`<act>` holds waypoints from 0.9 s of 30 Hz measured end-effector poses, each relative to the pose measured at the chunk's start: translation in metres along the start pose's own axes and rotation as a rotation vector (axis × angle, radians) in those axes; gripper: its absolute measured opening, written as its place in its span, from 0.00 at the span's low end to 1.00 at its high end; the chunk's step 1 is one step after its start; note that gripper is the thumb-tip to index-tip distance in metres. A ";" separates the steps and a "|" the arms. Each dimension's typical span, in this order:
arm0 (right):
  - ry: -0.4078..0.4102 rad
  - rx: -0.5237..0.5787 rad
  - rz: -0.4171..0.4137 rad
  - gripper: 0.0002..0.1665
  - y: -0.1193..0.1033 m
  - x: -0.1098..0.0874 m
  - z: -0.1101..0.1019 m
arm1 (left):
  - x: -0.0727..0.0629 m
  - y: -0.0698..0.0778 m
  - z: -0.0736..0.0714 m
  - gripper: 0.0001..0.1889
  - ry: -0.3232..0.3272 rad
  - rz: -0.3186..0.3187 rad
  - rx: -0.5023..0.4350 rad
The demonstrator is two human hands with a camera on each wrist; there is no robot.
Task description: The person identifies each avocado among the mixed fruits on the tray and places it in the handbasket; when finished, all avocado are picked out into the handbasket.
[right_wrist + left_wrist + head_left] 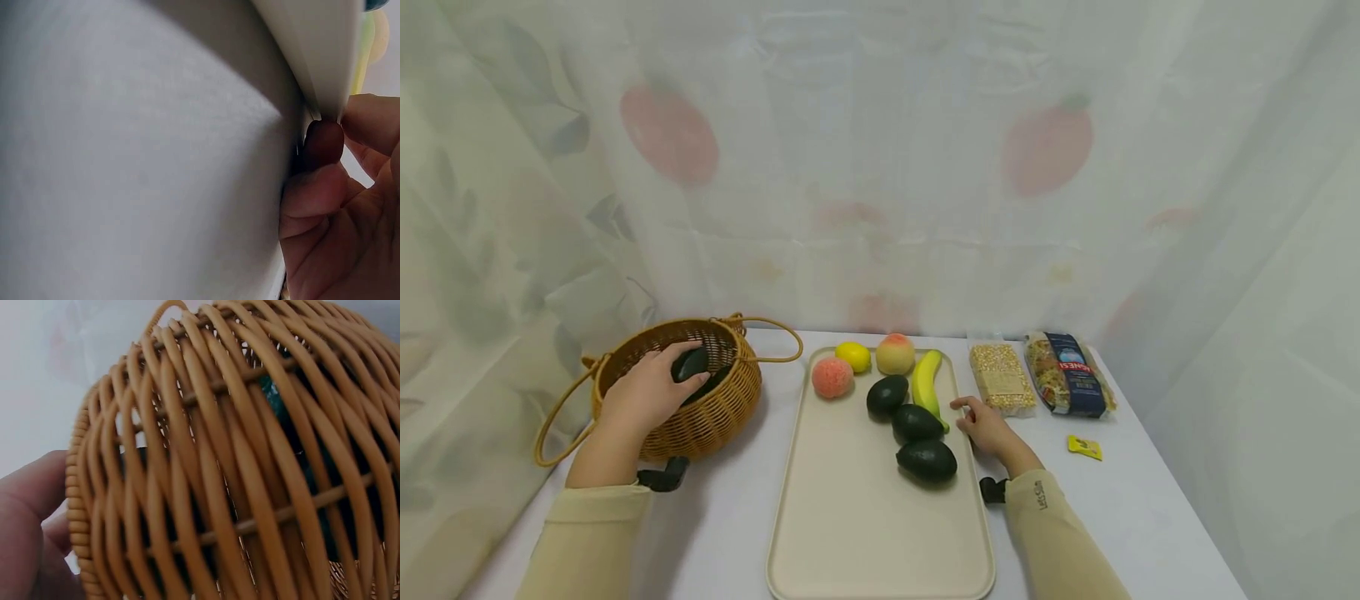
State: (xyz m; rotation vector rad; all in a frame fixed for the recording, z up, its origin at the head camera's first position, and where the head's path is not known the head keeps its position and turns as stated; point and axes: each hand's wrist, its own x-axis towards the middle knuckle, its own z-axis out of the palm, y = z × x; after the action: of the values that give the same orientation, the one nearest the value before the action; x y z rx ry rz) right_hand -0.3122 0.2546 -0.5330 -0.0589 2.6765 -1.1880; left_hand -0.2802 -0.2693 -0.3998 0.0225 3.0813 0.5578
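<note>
At the mouth of the wicker basket (722, 425), my left hand (647, 387) grips a dark green avocado (691, 363). More dark green fruit shows inside the basket, partly hidden by the hand, and through the weave in the left wrist view. My right hand (988, 429) pinches the right rim of the beige tray (850, 533); the right wrist view has its fingers (312, 190) at that edge. Several avocados (927, 461) lie on the tray beside a banana (927, 382). A lemon (853, 357), a pinkish-red peach (832, 377) and a yellow-red peach (895, 355) sit toward its far end.
Right of the tray lie a clear bag of corn kernels (1000, 377), a pasta bag (1067, 375) and a small yellow packet (1085, 447). The basket's looped handles (782, 342) stick out at its sides. Printed curtains (880, 167) surround the white table (1120, 517).
</note>
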 end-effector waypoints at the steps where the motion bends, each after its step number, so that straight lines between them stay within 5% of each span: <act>1: 0.001 0.001 -0.001 0.19 0.000 0.000 0.000 | 0.002 -0.001 0.000 0.40 -0.013 -0.003 0.002; 13: -0.003 0.002 0.004 0.19 0.000 0.001 0.000 | 0.016 -0.010 0.006 0.38 -0.148 -0.002 0.011; 27: -0.009 -0.003 0.027 0.19 0.001 0.001 0.000 | 0.026 -0.012 0.006 0.39 -0.197 0.038 -0.008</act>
State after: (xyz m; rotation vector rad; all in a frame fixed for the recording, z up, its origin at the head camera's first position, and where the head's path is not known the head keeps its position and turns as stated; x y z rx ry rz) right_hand -0.3137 0.2549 -0.5337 -0.0279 2.6631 -1.1724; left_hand -0.3059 -0.2776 -0.4098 0.1285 2.8931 0.5340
